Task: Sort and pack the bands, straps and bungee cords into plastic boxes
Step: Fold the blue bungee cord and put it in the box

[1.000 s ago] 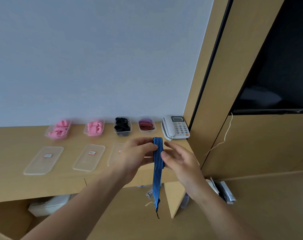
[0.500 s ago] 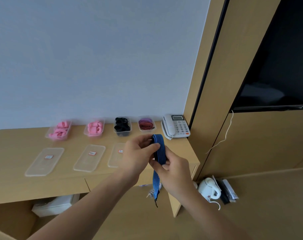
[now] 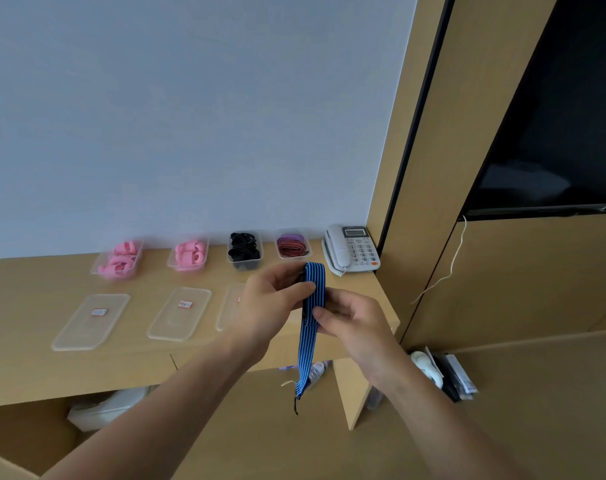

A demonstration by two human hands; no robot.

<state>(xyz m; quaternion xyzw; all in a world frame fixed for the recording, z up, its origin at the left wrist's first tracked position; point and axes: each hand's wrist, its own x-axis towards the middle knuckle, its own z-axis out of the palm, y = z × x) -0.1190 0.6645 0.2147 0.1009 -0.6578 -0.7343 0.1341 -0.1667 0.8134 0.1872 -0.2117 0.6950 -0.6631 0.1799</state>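
Observation:
A blue strap with black stripes (image 3: 308, 344) is folded over at the top and hangs down in front of the desk's front edge. My left hand (image 3: 270, 303) pinches its folded top between thumb and fingers. My right hand (image 3: 350, 318) grips the strap just below, fingers curled round it. Along the back of the desk stand four open plastic boxes: two with pink bands (image 3: 119, 259) (image 3: 189, 254), one with black straps (image 3: 244, 251), one with red and purple bands (image 3: 292, 244).
Three clear lids (image 3: 92, 320) (image 3: 180, 313) (image 3: 228, 304) lie in a row on the wooden desk (image 3: 24, 362). A white telephone (image 3: 351, 249) sits at the desk's right end. A kettle (image 3: 427, 368) and packets lie on the floor at right.
My right hand has closed onto the strap below the fold. The hanging end has swung slightly as both hands work the strap; the view has shifted a little.

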